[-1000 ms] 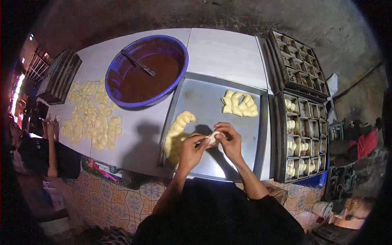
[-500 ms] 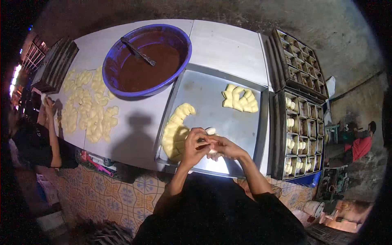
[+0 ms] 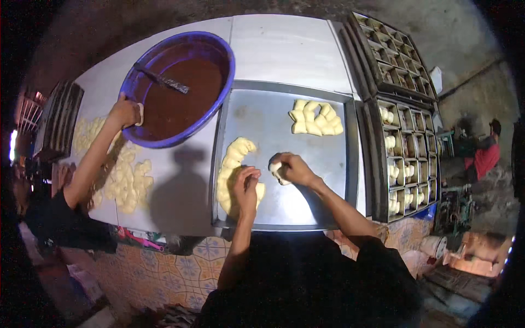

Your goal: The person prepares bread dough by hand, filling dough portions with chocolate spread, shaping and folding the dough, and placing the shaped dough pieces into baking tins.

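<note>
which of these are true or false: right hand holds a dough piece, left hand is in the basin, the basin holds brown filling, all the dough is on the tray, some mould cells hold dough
1. The right hand holds a dough piece. True.
2. The left hand is in the basin. False: it rests on the curved dough row on the tray; the hand at the basin rim is another person's hand.
3. The basin holds brown filling. True.
4. All the dough is on the tray. False: more dough pieces lie on the table left of it.
5. Some cells of the mould rack hold dough. True.
</note>
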